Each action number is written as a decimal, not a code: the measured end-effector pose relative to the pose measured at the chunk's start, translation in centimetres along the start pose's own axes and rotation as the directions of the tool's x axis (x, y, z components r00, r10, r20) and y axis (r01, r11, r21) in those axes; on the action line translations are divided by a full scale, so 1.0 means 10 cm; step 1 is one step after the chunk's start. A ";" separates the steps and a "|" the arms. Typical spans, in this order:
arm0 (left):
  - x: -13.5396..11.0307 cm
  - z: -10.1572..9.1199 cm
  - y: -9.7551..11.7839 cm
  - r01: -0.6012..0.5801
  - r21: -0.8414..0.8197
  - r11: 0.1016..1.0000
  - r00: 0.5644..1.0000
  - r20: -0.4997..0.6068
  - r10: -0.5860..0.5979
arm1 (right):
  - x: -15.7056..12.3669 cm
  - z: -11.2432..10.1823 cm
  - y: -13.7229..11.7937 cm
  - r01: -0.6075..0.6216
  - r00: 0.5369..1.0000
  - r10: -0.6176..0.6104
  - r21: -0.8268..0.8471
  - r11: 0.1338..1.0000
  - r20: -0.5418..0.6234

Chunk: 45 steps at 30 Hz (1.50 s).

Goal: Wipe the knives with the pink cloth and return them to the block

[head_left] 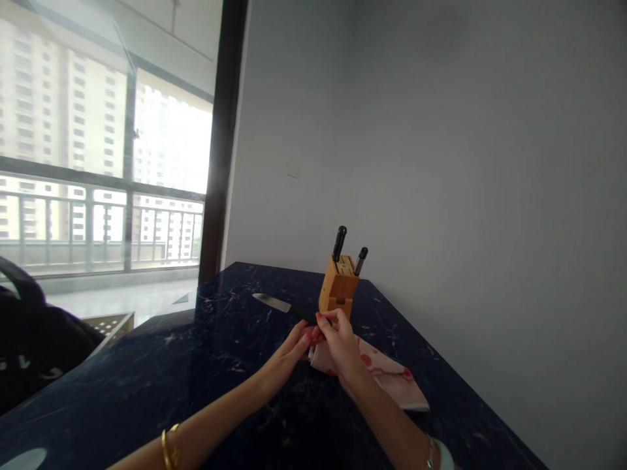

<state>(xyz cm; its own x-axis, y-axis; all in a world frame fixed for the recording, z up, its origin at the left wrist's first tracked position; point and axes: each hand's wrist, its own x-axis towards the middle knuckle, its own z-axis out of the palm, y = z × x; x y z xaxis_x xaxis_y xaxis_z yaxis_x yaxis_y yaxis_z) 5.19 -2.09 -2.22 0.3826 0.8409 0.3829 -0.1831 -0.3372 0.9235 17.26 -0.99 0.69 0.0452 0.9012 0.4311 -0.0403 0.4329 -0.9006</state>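
Note:
A kitchen knife (273, 302) with a black handle is over the dark table, its blade pointing left. My right hand (337, 336) pinches the end of the handle between thumb and fingers. Close beside it, my left hand (292, 346) has its fingertips drawn together just below the handle, meeting the right fingers; what they hold, if anything, is hidden. Under and beside my right wrist lies a folded pale cloth (392, 375) with red patterns. Just behind the hands stands a wooden knife block (339, 287), with a black-handled knife (339, 243) and another dark-and-silver handle (361, 261) sticking out of its top.
The dark blue marbled table (220, 346) narrows toward a grey wall (465, 196) at the back and right. At the left are a black bag (39, 339) and a large window (98, 163). A pale round object (24, 459) shows at the lower left corner.

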 end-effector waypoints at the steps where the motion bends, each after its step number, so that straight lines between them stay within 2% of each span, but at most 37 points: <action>1: 0.02 -0.01 -0.01 -0.004 0.014 1.000 0.999 -0.032 0.004 | -0.03 0.01 0.05 -0.019 1.000 0.019 0.008 1.000 0.012; 3: 0.05 -0.03 -0.05 -0.015 0.026 1.000 0.992 -0.127 0.018 | -0.08 0.02 0.12 -0.045 0.997 0.043 0.033 0.998 0.064; 6: 0.08 -0.07 -0.09 0.003 -0.041 0.999 0.981 -0.196 -0.011 | -0.14 0.04 0.17 -0.116 0.969 0.099 0.063 0.991 0.225; 9: 0.10 -0.09 -0.09 0.030 -0.079 0.996 0.970 -0.237 -0.048 | -0.16 0.04 0.20 -0.172 0.919 0.168 -0.022 0.985 0.357; 11: 0.11 -0.11 -0.08 0.029 -0.084 0.996 0.965 -0.256 -0.049 | -0.13 0.00 0.22 -0.156 0.904 0.191 -0.121 0.980 0.383; 13: 0.14 -0.16 -0.10 0.021 -0.055 0.998 0.964 -0.265 -0.035 | -0.07 -0.09 0.24 -0.093 0.918 0.178 -0.244 0.965 0.354; 15: 0.17 -0.22 -0.15 0.029 0.024 0.999 0.968 -0.248 -0.022 | 0.02 -0.22 0.24 0.005 0.954 0.110 -0.379 0.925 0.279; 17: 0.20 -0.29 -0.21 0.054 0.117 0.992 0.974 -0.223 -0.027 | 0.10 -0.36 0.25 0.073 0.983 0.023 -0.511 0.856 0.180; 20: 0.22 -0.36 -0.30 0.063 0.276 0.959 0.963 -0.269 0.014 | 0.17 -0.50 0.29 0.121 0.992 -0.072 -0.689 0.715 0.099; 24: 0.24 -0.36 -0.34 0.097 0.300 0.949 0.967 -0.252 -0.019 | 0.14 -0.54 0.44 0.072 0.997 -0.052 -0.820 0.568 0.052; 27: 0.24 -0.32 -0.31 0.136 0.298 0.945 0.974 -0.213 -0.073 | 0.11 -0.53 0.56 0.099 0.994 -0.005 -0.852 0.514 0.112; 30: 0.23 -0.31 -0.29 0.197 0.309 0.930 0.974 -0.169 -0.150 | 0.12 -0.53 0.61 0.143 0.981 0.044 -0.851 0.506 0.191; 32: 0.22 -0.32 -0.29 0.223 0.318 0.922 0.973 -0.138 -0.187 | 0.13 -0.53 0.59 0.141 0.981 0.046 -0.850 0.508 0.191; 39: 0.23 -0.39 -0.35 0.288 0.384 0.877 0.957 -0.157 -0.245 | 0.05 -0.45 0.35 0.173 0.985 -0.072 -0.821 0.545 0.159; 45: 0.20 -0.37 -0.41 0.298 0.505 0.810 0.954 -0.137 -0.266 | -0.03 -0.31 0.30 0.263 0.965 -0.193 -0.691 0.673 0.180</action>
<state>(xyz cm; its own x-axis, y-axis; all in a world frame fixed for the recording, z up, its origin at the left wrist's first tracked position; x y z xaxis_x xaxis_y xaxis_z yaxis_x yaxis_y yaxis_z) 3.30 2.50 -5.31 0.2892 0.9501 0.1167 0.4234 -0.2362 0.8746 20.24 -0.04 -2.31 -0.1285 0.7901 0.5994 0.6749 0.5125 -0.5309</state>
